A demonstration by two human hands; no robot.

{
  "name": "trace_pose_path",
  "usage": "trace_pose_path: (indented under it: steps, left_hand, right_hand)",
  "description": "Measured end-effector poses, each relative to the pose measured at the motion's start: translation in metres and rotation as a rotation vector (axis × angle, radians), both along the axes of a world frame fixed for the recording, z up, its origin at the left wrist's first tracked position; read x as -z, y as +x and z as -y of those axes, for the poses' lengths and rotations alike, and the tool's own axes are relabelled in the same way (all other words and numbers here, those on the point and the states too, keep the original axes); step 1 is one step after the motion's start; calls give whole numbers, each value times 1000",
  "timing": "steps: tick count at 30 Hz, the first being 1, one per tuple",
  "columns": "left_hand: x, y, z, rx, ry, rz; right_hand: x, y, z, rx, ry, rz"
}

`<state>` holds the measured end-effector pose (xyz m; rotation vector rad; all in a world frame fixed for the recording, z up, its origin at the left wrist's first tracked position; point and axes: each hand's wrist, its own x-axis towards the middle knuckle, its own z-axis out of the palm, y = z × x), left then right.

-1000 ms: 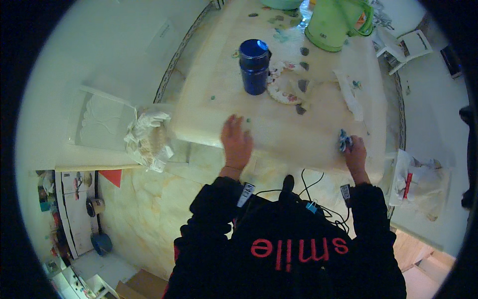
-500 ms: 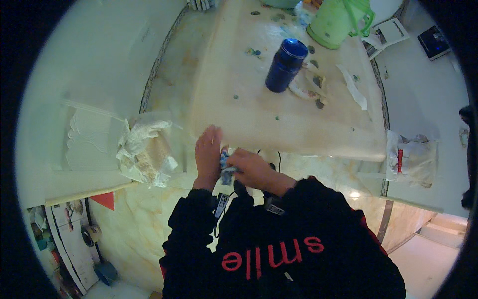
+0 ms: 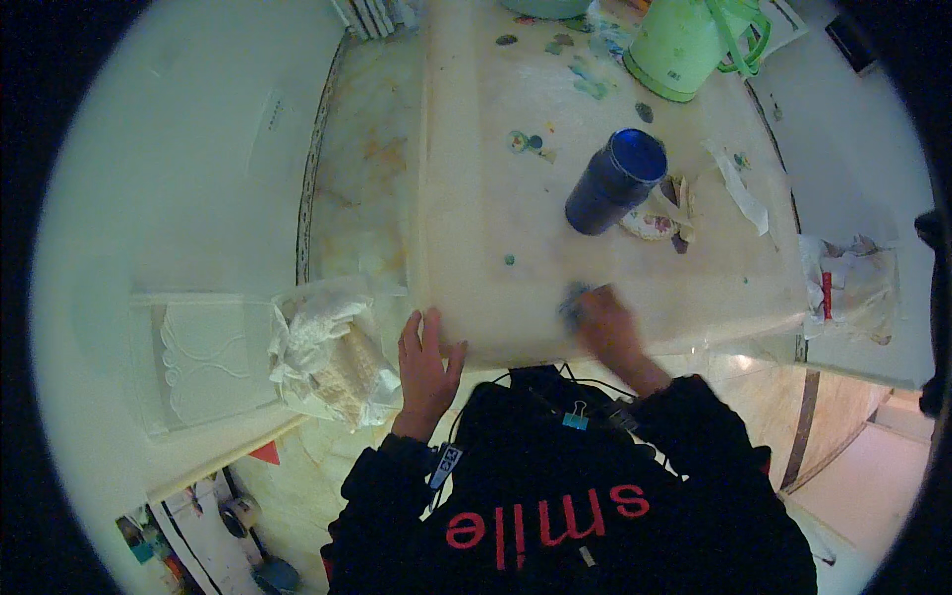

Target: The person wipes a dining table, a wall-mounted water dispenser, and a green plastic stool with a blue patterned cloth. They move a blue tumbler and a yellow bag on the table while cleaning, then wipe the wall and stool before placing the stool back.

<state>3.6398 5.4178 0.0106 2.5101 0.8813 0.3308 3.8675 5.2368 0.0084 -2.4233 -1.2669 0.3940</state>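
My right hand (image 3: 615,327) presses a small blue-grey cloth (image 3: 572,303) onto the near part of the table (image 3: 476,258); hand and cloth are smeared by motion. At the table's near left corner, my left hand (image 3: 426,372) has its fingers spread and holds nothing. Beyond the cloth stands a dark blue cylindrical canister (image 3: 605,193), upright. Just right of it lies a small patterned dish (image 3: 650,226), partly covered by a crumpled beige strip (image 3: 676,206).
A light green jug (image 3: 679,50) stands at the far right of the table, and a white paper strip (image 3: 739,188) lies near the right edge. Plastic-wrapped chair seats flank the table, one on the left (image 3: 332,357) and another on the right (image 3: 853,293).
My right hand has moved right with the cloth, from beside my left hand at the table's edge onto the tabletop. The hands are now apart, and my left fingers have spread. The view has shifted.
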Motion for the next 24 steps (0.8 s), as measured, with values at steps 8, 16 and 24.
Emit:
trace_pose_path:
  steps: [8, 16, 24]
  left_hand:
    - [-12, -12, -59, 203, -230, 71]
    - [-5, -36, -141, 587, -589, 53]
    - [-18, -39, -184, 277, -1491, -19]
  right_hand:
    - [-18, -37, -47, -104, 322, -362]
    - [-27, -38, -78, 669, 28, 38]
    - [-26, -174, -215, 157, 317, -461]
